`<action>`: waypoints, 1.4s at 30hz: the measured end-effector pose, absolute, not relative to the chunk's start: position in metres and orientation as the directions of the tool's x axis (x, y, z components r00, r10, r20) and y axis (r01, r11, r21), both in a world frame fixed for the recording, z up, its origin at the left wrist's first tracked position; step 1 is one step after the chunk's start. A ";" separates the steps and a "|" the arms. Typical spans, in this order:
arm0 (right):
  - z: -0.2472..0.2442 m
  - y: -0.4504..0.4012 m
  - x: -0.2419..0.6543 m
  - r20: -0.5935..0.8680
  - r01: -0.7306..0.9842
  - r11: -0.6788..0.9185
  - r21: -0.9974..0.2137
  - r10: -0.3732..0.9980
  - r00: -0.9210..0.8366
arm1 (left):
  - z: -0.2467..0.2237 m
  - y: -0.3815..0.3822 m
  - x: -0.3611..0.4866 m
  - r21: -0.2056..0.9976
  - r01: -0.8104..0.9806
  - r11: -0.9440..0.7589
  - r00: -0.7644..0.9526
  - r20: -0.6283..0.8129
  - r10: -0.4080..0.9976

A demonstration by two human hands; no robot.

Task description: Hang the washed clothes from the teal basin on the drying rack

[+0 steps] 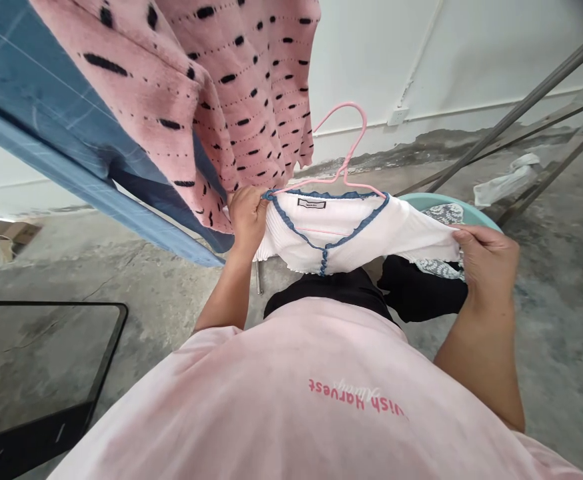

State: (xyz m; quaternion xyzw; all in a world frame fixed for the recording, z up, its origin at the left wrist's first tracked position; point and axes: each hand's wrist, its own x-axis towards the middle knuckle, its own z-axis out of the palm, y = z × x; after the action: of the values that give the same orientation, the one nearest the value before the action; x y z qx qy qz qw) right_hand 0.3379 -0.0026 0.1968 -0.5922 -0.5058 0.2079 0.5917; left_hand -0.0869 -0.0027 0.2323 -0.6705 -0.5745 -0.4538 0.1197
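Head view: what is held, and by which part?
Both hold a white top: left hand at its blue-trimmed neckline by the pink hanger, right hand at its opposite edge.

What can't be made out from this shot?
Head view only:
- Label inside the white cardigan: text too small to read.
- Teal basin: contents mostly hidden by the cardigan and right hand.
- Left hand: covers the cardigan's shoulder, so any grip on the pink hanger is hidden.
- Pink dotted garment: top cut off by the upper edge.
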 end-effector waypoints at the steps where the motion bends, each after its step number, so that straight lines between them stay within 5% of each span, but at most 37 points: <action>1: 0.195 -0.001 0.339 0.358 0.337 0.216 -0.916 0.819 0.448 | 0.231 -0.002 -0.089 0.357 0.883 -0.306 -0.069 0.743 0.666; 6: 0.197 0.015 0.352 0.477 0.315 0.379 -0.870 0.490 0.730 | 0.227 -0.003 -0.096 0.337 0.901 -0.274 -0.053 0.712 0.700; 11: 0.220 0.012 0.369 0.634 0.419 0.618 -0.665 0.172 0.754 | 0.223 0.001 -0.090 0.330 0.890 -0.316 -0.002 0.694 0.720; 14: 0.233 -0.012 0.379 0.738 0.262 0.771 -0.581 0.363 0.568 | 0.223 0.004 -0.084 0.370 0.870 -0.325 -0.041 0.712 0.701; 16: 0.236 -0.030 0.387 0.778 0.079 0.779 -0.622 0.602 0.180 | 0.225 0.003 -0.081 0.414 0.852 -0.320 -0.099 0.727 0.679; 19: 0.229 -0.046 0.395 0.597 0.073 0.622 -0.779 0.773 -0.212 | 0.233 -0.004 -0.080 0.483 0.814 -0.321 -0.199 0.753 0.627; 21: 0.222 -0.045 0.394 0.495 0.189 0.491 -0.850 0.868 -0.031 | 0.240 -0.011 -0.081 0.508 0.792 -0.338 -0.250 0.775 0.580; 23: 0.216 -0.040 0.390 0.453 0.282 0.381 -0.880 0.853 0.259 | 0.245 -0.016 -0.082 0.512 0.784 -0.352 -0.277 0.795 0.540; 25: 0.216 -0.035 0.383 0.451 0.314 0.351 -0.882 0.822 0.347 | 0.248 -0.019 -0.082 0.504 0.788 -0.353 -0.289 0.809 0.512; 28: 0.224 -0.034 0.372 0.491 0.298 0.423 -0.856 0.847 0.206 | 0.250 -0.020 -0.080 0.500 0.793 -0.347 -0.308 0.822 0.480; 31: 0.238 -0.039 0.361 0.561 0.287 0.494 -0.821 0.791 0.243 | 0.249 -0.020 -0.074 0.504 0.789 -0.350 -0.313 0.821 0.477; 35: 0.258 -0.052 0.344 0.594 0.427 0.481 -0.766 0.783 0.184 | 0.245 -0.021 -0.065 0.471 0.808 -0.354 -0.253 0.820 0.514; 42: 0.276 -0.066 0.313 0.513 0.591 0.563 -0.578 0.814 -0.273 | 0.244 -0.023 -0.042 0.389 0.805 -0.448 -0.078 0.818 0.570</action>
State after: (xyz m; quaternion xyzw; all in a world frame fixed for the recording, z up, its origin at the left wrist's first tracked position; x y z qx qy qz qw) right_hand 0.3131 -0.0664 0.2765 -0.4468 -0.7860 0.1374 0.4046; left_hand -0.0424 -0.0234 0.2440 -0.6697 -0.5132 -0.5250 0.1121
